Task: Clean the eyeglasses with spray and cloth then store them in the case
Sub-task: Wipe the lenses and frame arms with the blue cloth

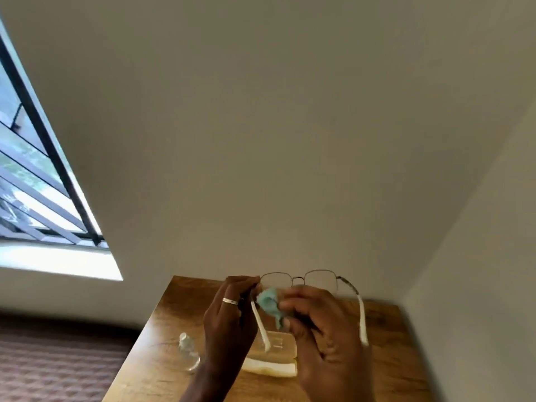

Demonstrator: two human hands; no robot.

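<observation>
Head view: wide-angle, looking down over a small wooden table pushed into a wall corner, so here's the rundown left to right.
Window: far left, dark frame, bright daylight outside.
Spray bottle: small clear one standing on the left part of the table, just left of the left wrist (it's see-through, so hard to make out much more).
Left hand: left hand is up above the table, ring on one finger, fingers closed in a pinch on the left corner of the eyeglasses frame by the hinge.
Eyeglasses: thin dark wire eyeglasses held in the air over the table, temples open and pointing back toward the camera, pale temple tips hanging down.
Cloth: teal cloth bunched up against the left lens, between the two hands.
Case: pale case lying on the table below the hands, mostly hidden by them; can't tell if it's open.
Right hand: right hand curled around the cloth, pinching it onto the lens, a bit blurry.
</observation>
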